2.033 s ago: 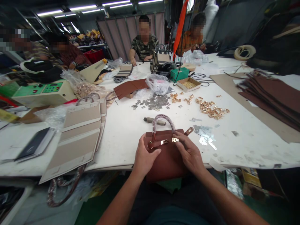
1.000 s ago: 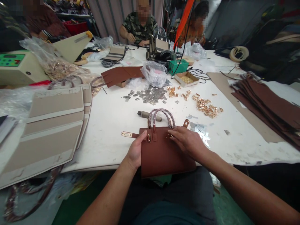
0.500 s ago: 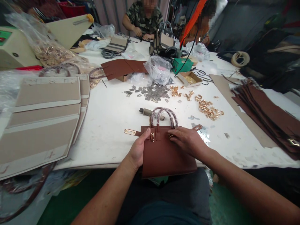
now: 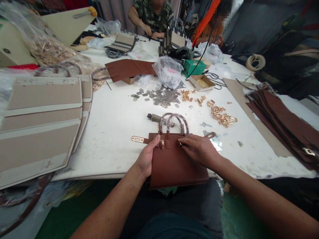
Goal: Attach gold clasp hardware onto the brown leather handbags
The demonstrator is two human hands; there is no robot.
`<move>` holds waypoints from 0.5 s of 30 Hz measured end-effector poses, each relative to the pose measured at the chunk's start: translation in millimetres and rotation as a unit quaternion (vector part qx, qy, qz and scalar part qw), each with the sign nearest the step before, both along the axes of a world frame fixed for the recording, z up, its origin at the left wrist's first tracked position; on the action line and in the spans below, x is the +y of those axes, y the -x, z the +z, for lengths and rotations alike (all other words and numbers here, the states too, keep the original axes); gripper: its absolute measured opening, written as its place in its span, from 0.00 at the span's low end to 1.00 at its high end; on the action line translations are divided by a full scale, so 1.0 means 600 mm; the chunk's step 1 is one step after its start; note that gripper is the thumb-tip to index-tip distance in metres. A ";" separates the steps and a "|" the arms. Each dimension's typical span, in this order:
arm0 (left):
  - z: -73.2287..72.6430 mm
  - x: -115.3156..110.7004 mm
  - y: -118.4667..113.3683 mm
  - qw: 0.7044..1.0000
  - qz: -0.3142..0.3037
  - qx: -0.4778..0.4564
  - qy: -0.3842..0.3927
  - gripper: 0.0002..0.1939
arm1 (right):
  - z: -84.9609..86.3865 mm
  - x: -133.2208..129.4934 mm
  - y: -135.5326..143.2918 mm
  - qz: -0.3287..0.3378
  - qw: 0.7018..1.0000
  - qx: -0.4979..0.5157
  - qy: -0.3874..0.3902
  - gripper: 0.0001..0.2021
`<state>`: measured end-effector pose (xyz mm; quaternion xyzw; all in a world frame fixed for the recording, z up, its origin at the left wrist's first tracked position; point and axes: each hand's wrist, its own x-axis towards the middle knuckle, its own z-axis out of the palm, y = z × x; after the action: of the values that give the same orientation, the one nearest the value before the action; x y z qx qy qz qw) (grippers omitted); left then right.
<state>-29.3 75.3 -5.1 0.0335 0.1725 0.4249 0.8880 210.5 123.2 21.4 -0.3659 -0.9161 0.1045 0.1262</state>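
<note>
A brown handbag (image 4: 174,169) stands at the table's front edge, its two handles (image 4: 173,122) wrapped in clear film. My left hand (image 4: 147,157) grips its left side, thumb on the front panel beside a gold turn lock (image 4: 161,144). The bent fingers of my right hand (image 4: 199,147) pinch a second gold turn lock (image 4: 180,144) on the front, mostly covered by the fingertips. A strap with a gold plate (image 4: 137,139) sticks out on the left; another strap end (image 4: 210,135) shows past my right hand. Behind the bag lies a dark tool with a thick handle (image 4: 156,118).
Flat grey metal plates (image 4: 164,97) and gold fittings (image 4: 220,114) are scattered beyond the bag. Stacked beige panels (image 4: 42,116) lie left, brown leather pieces (image 4: 286,116) right. A green box (image 4: 194,68) and a small carton (image 4: 201,83) sit farther back. Two people work across the table.
The right hand's fingers have drawn closer together at the right turn lock. The bag and my left hand stay almost in place; the view has shifted slightly.
</note>
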 end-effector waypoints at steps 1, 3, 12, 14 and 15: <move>0.001 0.000 0.000 1.000 0.001 0.001 0.002 0.29 | -0.001 -0.001 0.001 -0.001 1.000 -0.005 -0.005 0.13; 0.001 0.001 -0.001 1.000 -0.001 -0.001 0.001 0.29 | -0.006 -0.005 0.002 -0.007 1.000 -0.011 -0.017 0.13; -0.001 0.001 -0.003 1.000 -0.006 0.015 -0.001 0.29 | 0.014 0.005 0.002 -0.007 1.000 -0.019 0.005 0.12; 0.000 0.001 -0.004 1.000 -0.001 0.023 0.001 0.28 | 0.023 0.013 0.002 0.011 0.999 -0.035 0.010 0.12; 0.001 0.001 -0.004 1.000 0.001 0.024 0.002 0.28 | 0.024 0.014 0.002 0.013 0.999 -0.043 0.005 0.12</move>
<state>-26.9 76.1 -4.8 0.0421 0.1946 0.4248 0.8831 209.2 131.7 36.0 -0.3586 -0.9248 0.0948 0.0839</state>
